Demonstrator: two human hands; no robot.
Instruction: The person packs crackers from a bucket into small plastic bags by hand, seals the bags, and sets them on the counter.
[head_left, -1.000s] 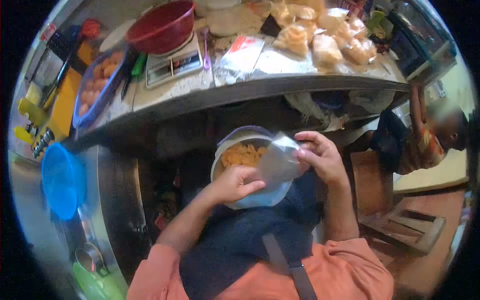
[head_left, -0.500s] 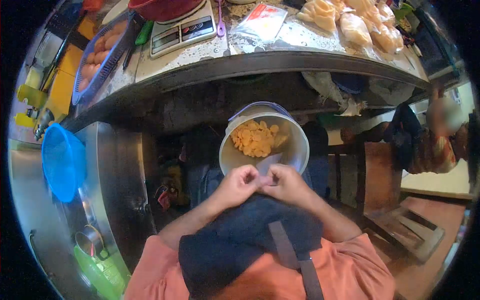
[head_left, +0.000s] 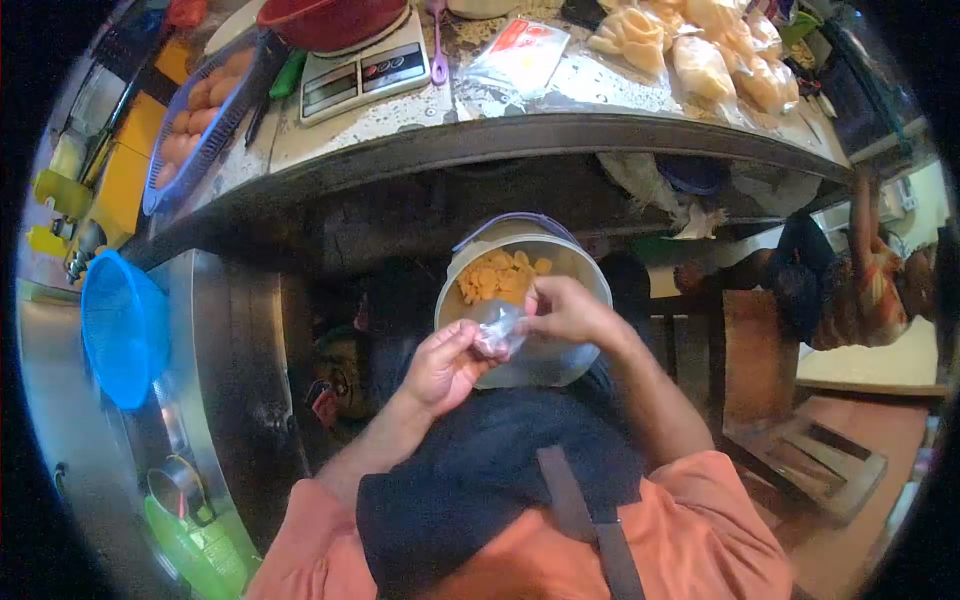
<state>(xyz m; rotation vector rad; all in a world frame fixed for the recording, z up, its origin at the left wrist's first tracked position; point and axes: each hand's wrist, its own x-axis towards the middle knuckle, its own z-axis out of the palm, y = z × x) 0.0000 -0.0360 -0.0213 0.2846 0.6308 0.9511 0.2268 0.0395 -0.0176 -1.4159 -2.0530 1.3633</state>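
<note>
A clear plastic bag (head_left: 497, 330) is at the middle of the frame, above the open mouth of a bucket (head_left: 592, 312). It is crumpled and small, and its longer stretch runs between the hands, slanting from lower left to upper right; which way its opening points cannot be told. The bucket's mouth faces up toward the camera, and its purple handle (head_left: 520, 218) arches along the far rim.

Yellow-orange slices (head_left: 495, 277) lie in the far left part of the bucket. The hands and bag cover the middle of its mouth, so how far the slices spread beneath them is hidden. The bag's folds blur into glare, and the fingertips behind it are hard to make out.

The left hand (head_left: 447, 366) pinches the bag's lower left side, palm partly turned up, its forearm rising from the lower left. The right hand (head_left: 562, 312) pinches the upper right side between thumb and fingers, knuckles up, its forearm slanting in from the lower right.

Across the top of the frame, the surface (head_left: 390, 128) carries a digital scale (head_left: 365, 75) under a red basin (head_left: 335, 22), which the frame edge cuts off, and filled plastic bags (head_left: 705, 70) at upper right.
</note>
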